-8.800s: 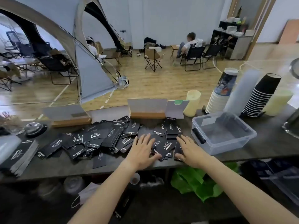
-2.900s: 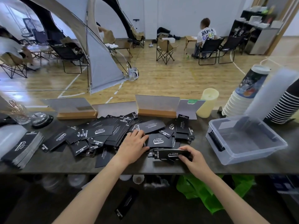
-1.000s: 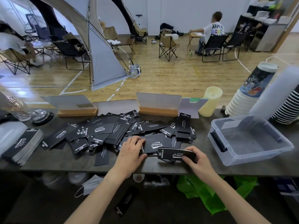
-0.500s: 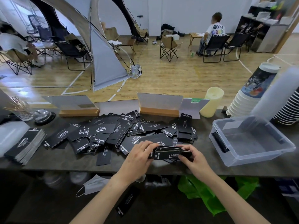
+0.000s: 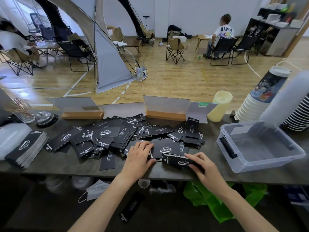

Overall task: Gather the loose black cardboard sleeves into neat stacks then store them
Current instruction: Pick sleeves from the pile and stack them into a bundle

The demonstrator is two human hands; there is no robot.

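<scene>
- The left hand (image 5: 138,158) has left the stack (image 5: 179,160) that both hands squared half a second ago. It now pinches the left end of a loose sleeve (image 5: 165,149) just behind the stack, fingers on top and thumb at the near edge.
- The right hand (image 5: 204,166) still grips the stack's right end, at the front edge of the counter (image 5: 66,164).
- The pile (image 5: 108,134) of loose sleeves lies across the counter's middle as before, and a tidy bundle (image 5: 27,148) lies at the left end.
- A clear bin (image 5: 267,162) sits at the right end, showing only its bare floor.
- A glass (image 5: 22,113) at the far left corner holds thin sticks.
- White cups (image 5: 250,106) and black cups (image 5: 299,116) are stacked behind the bin.
- Card stands (image 5: 165,106) line the far edge.
- Beyond the counter there is a wooden floor, a tent (image 5: 108,61) and folding chairs, and a person (image 5: 224,32) sits in one chair.
</scene>
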